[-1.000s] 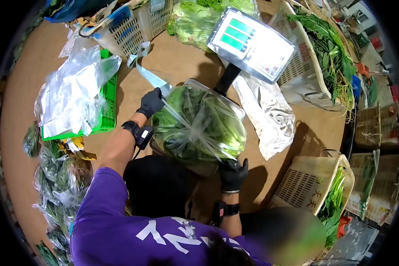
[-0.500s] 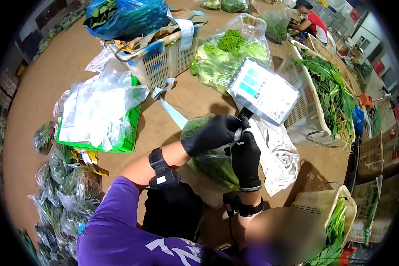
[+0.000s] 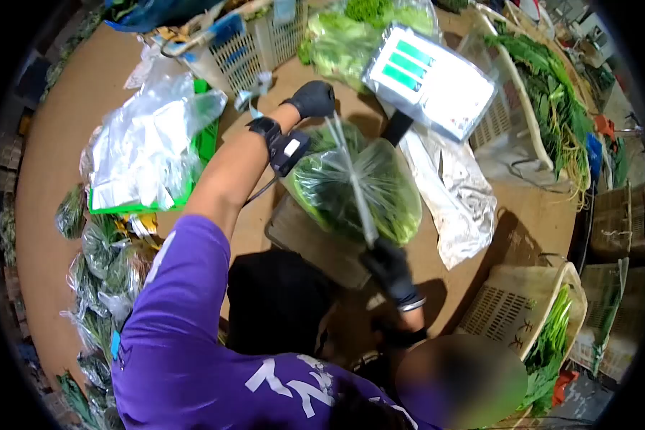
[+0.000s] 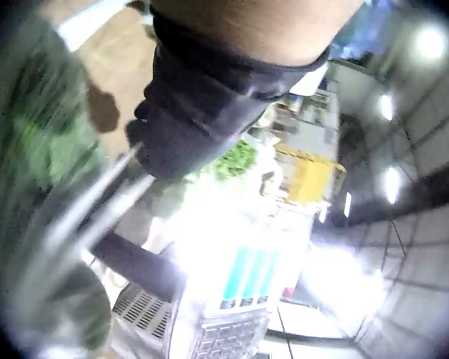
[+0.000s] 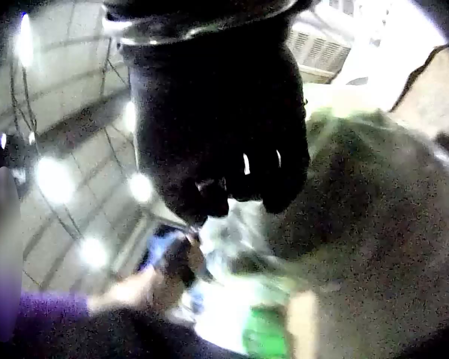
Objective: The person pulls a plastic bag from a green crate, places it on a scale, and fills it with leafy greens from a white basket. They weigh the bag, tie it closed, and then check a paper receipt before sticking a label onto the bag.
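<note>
A clear plastic bag of leafy greens point(image 3: 398, 193) lies on the scale's platform point(image 3: 315, 247), partly covering it. Its plastic is drawn into a taut, twisted strip running between both hands. My left hand point(image 3: 313, 99), in a black glove, is curled round the strip's far end, beyond the bag. At the near end my right hand point(image 3: 388, 272), gloved too, grips the plastic beside the bag's near edge. In the left wrist view two stretched strands run out of the left hand point(image 4: 187, 131). The right wrist view shows curled fingers point(image 5: 209, 198) over the blurred plastic.
The scale's lit display point(image 3: 430, 79) rises behind the bag. To the left, a green crate point(image 3: 206, 143) bears a stack of plastic bags point(image 3: 147, 147). Filled bags point(image 3: 104, 279) lie nearer. White crates of greens point(image 3: 509, 304) stand at right, with a crumpled white sheet point(image 3: 459, 208) between.
Half a second ago both hands were together above the bag, at its gathered plastic. They have since spread apart, the left away and the right nearer, stretching the plastic between them.
</note>
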Motion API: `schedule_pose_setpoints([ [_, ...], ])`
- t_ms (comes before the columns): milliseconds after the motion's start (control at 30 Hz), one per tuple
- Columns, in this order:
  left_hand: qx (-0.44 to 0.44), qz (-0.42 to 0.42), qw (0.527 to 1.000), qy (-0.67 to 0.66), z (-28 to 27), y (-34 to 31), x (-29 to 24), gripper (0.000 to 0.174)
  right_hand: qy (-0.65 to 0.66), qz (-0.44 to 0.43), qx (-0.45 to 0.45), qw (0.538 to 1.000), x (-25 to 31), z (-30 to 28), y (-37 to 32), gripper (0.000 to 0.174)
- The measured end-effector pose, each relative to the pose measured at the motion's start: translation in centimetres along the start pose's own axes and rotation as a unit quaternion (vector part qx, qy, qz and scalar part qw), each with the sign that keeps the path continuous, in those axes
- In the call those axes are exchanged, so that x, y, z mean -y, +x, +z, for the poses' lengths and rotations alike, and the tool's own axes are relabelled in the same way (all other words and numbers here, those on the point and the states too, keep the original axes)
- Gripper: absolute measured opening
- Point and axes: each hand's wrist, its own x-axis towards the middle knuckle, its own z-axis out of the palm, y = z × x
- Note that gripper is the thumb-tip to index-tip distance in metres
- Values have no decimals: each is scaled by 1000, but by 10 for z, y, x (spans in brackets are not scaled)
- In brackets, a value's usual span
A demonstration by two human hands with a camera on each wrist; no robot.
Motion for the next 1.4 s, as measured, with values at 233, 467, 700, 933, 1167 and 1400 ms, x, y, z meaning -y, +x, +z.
schedule_pose_setpoints([
  [233,-101,28,992,76,40,-5,-20,17,140,134,129,972,5,1,2,28],
  [467,-30,-59,973,220,58,-8,-10,16,-240,-123,-23,963,-22,38,-11,15],
  [700,324,-193,906,-190,-95,-121,2,53,-179,-144,45,972,-39,-5,-15,15],
  [933,168,-475,794,-340,-68,-191,164,21,-214,-83,28,973,9,-47,-12,19],
  [1167,14,-275,948,161,38,-94,296,21,-222,82,-158,959,60,-4,-1,33],
  [1400,-369,-335,864,-66,76,-55,313,31,-394,30,-303,867,98,41,34,30],
])
